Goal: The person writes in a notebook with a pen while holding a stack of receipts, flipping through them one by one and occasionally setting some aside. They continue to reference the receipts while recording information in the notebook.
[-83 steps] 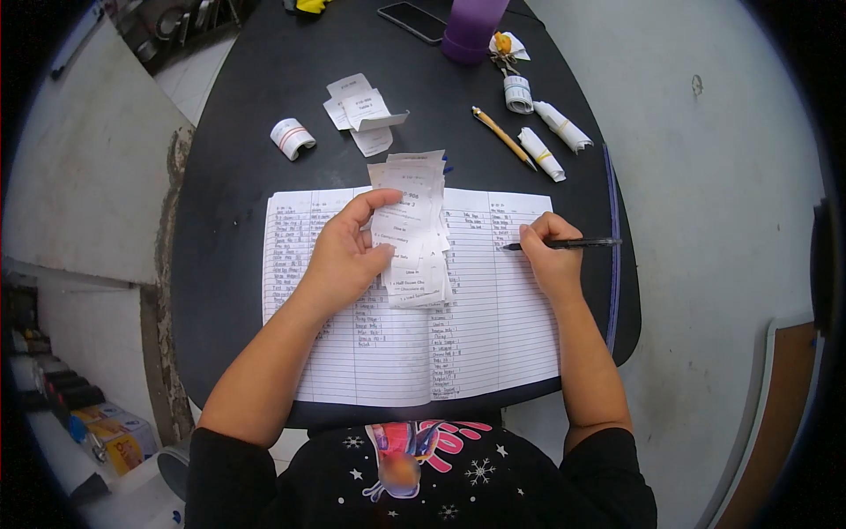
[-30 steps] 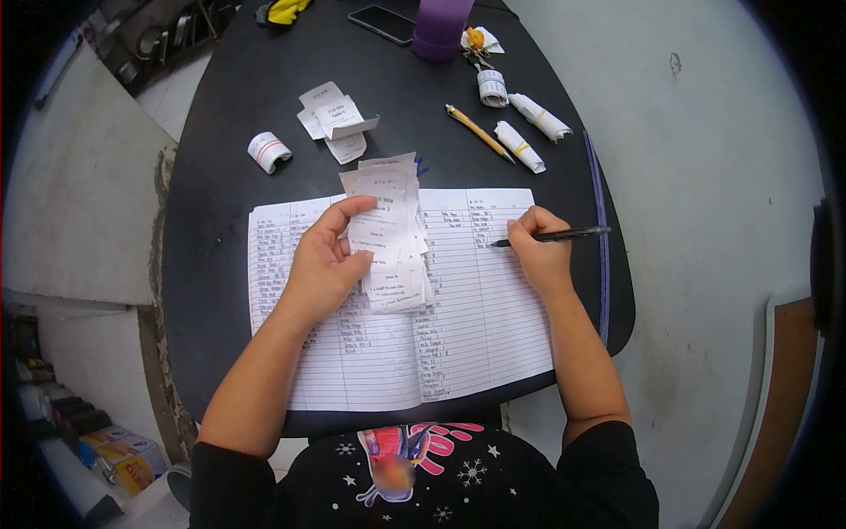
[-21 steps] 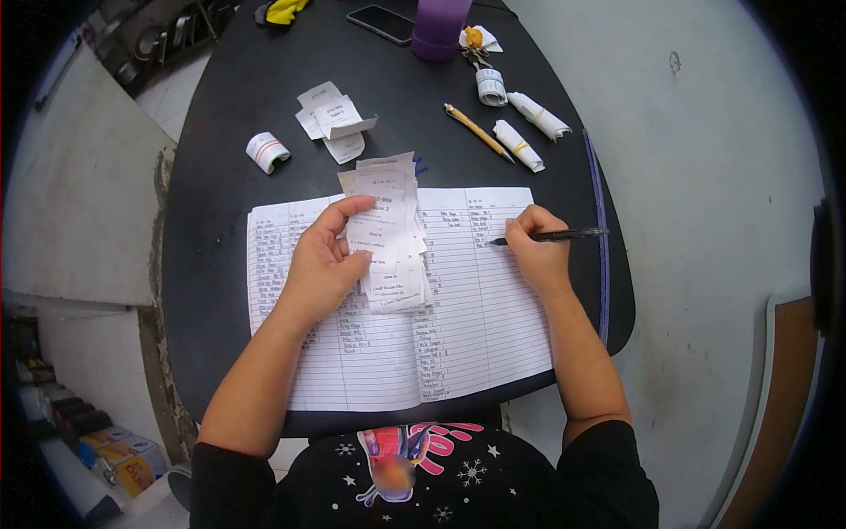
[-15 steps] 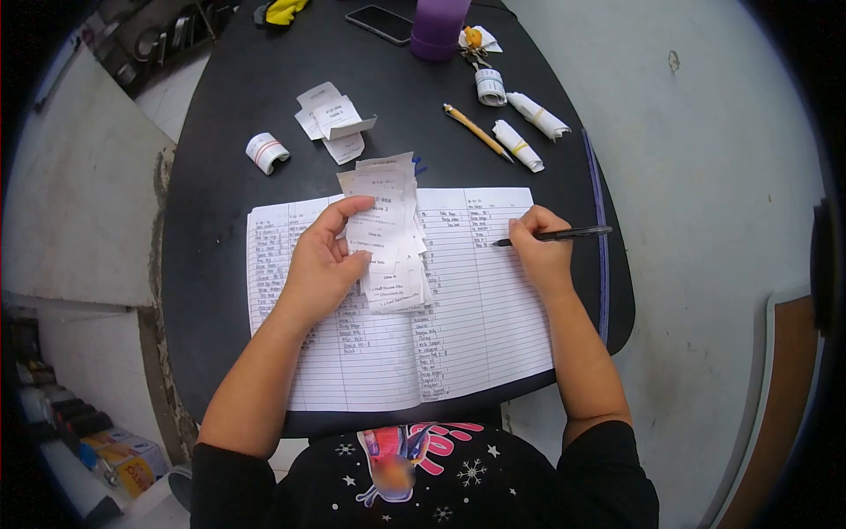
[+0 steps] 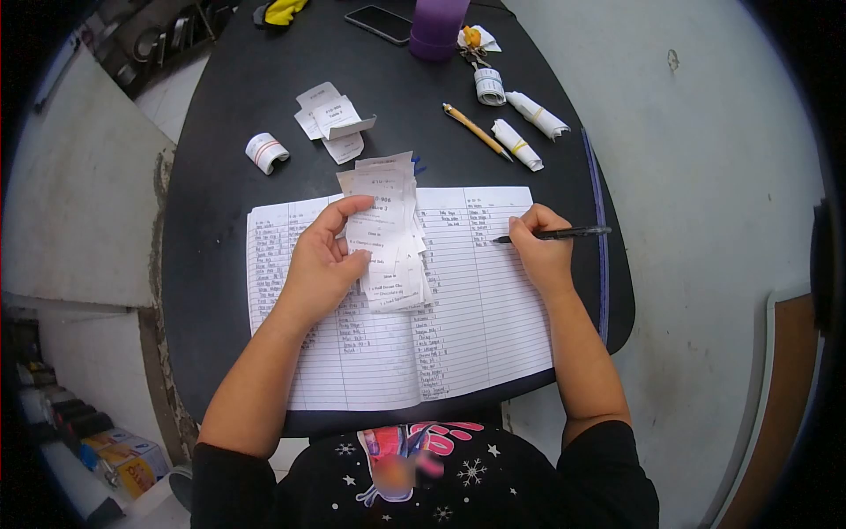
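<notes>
An open lined notebook (image 5: 493, 326) with handwritten columns lies on the black table. My left hand (image 5: 326, 260) pinches a stack of printed receipts (image 5: 392, 229) between thumb and fingers, over the notebook's middle fold. In my right hand (image 5: 544, 251) is a black pen (image 5: 573, 233), its tip at the right page beside a short handwritten list near the top. The receipts hide part of both pages.
Beyond the notebook are loose folded receipts (image 5: 337, 115), a banded paper roll (image 5: 266, 152), a tan pen (image 5: 476, 130), more paper rolls (image 5: 518, 145), a phone (image 5: 379, 25) and a purple tumbler (image 5: 436, 31). A blue strip (image 5: 597, 229) lies along the right edge.
Hardly anything differs. Both hands keep their places, with the receipts and the pen still held; the pen tip has shifted very slightly.
</notes>
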The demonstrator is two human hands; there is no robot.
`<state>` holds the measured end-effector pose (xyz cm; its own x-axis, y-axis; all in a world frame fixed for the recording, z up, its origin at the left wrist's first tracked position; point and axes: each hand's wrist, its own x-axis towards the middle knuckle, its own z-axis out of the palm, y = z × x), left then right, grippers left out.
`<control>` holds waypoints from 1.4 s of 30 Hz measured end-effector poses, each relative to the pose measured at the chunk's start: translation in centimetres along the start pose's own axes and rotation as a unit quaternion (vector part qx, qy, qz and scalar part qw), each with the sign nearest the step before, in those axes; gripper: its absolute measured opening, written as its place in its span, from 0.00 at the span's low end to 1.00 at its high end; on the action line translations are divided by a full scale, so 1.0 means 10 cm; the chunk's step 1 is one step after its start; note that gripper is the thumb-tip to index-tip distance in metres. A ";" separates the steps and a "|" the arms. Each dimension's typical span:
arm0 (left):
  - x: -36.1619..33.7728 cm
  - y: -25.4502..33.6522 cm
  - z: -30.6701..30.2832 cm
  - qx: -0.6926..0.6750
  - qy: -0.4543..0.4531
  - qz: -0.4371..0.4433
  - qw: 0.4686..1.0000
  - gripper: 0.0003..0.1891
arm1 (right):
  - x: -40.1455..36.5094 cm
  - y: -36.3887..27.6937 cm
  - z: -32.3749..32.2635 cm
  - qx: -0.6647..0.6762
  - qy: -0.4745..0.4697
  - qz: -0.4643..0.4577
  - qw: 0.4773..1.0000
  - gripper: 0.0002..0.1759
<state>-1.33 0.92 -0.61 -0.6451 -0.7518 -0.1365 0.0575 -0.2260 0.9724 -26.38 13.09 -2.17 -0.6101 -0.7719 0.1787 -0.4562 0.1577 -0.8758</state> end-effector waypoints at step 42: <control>-0.13 0.16 -0.03 -0.064 -0.124 0.066 0.988 0.38 | -0.17 -0.67 0.49 -0.098 -0.181 -0.421 0.884 0.14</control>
<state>-0.19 1.31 1.02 -0.7921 -0.6078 0.0557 0.2392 -0.2252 0.9445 -19.10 10.37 1.19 0.2298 -0.8077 0.5430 -0.7742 -0.4898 -0.4009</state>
